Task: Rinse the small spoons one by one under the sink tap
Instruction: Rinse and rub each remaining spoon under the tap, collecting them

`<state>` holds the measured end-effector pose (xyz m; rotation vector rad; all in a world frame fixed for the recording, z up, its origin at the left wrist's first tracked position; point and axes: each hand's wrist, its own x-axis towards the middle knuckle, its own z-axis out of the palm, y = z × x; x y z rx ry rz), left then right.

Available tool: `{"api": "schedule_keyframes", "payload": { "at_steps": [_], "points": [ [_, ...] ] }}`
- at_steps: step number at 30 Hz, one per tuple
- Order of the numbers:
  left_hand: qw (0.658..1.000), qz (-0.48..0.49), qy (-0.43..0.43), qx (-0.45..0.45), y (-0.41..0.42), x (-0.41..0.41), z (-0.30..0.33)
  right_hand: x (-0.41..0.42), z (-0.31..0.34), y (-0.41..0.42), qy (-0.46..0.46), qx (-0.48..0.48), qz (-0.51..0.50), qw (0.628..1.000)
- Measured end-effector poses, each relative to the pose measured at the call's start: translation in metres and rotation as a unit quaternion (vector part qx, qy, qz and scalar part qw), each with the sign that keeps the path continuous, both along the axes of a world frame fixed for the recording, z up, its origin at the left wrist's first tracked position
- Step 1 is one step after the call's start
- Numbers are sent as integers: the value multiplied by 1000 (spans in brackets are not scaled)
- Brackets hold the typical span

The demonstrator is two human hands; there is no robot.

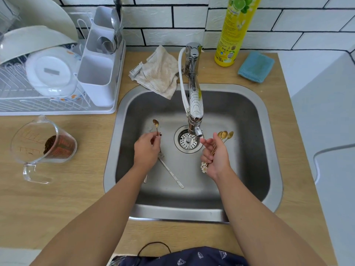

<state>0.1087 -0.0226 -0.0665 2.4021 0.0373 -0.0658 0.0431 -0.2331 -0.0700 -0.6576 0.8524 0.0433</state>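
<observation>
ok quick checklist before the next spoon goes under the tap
1. One spoon singled out: ok, the left hand pinches a single gold spoon by its handle.
2. Other spoons secured: ok, the right hand holds a bundle of gold spoons.
3. Water running: cannot tell, no clear stream shows below the tap.
4. Spoon under the spout: not ok, it sits left of the drain.
5. Sink clear below: not ok, silver cutlery lies on the sink floor.

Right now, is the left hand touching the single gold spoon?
Touching: the head view shows the left hand pinching the handle of the gold spoon.
</observation>
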Motion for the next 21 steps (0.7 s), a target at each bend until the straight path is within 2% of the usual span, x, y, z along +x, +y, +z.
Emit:
{"api": "schedule_keyframes", "payload": {
  "at_steps": [2, 4, 7, 10, 21],
  "points": [
    [999, 2, 5, -47, -3, -2, 7, 0, 0, 0, 5, -1, 1, 1000],
    [994, -12, 50, -96, -8, -9, 11, 1, 1, 1, 9, -4, 4, 1000],
    [980, -97, 150, -92, -23, -28, 6, 1, 1, 1, 10, -8, 7, 1000],
    [959, -140, 222, -110, -34, -45, -3, 1, 1, 2, 13, -11, 13, 1000],
    [957, -176, 222, -63, -31, -48, -14, 1, 3, 1, 10, -12, 25, 1000]
  ]
}}
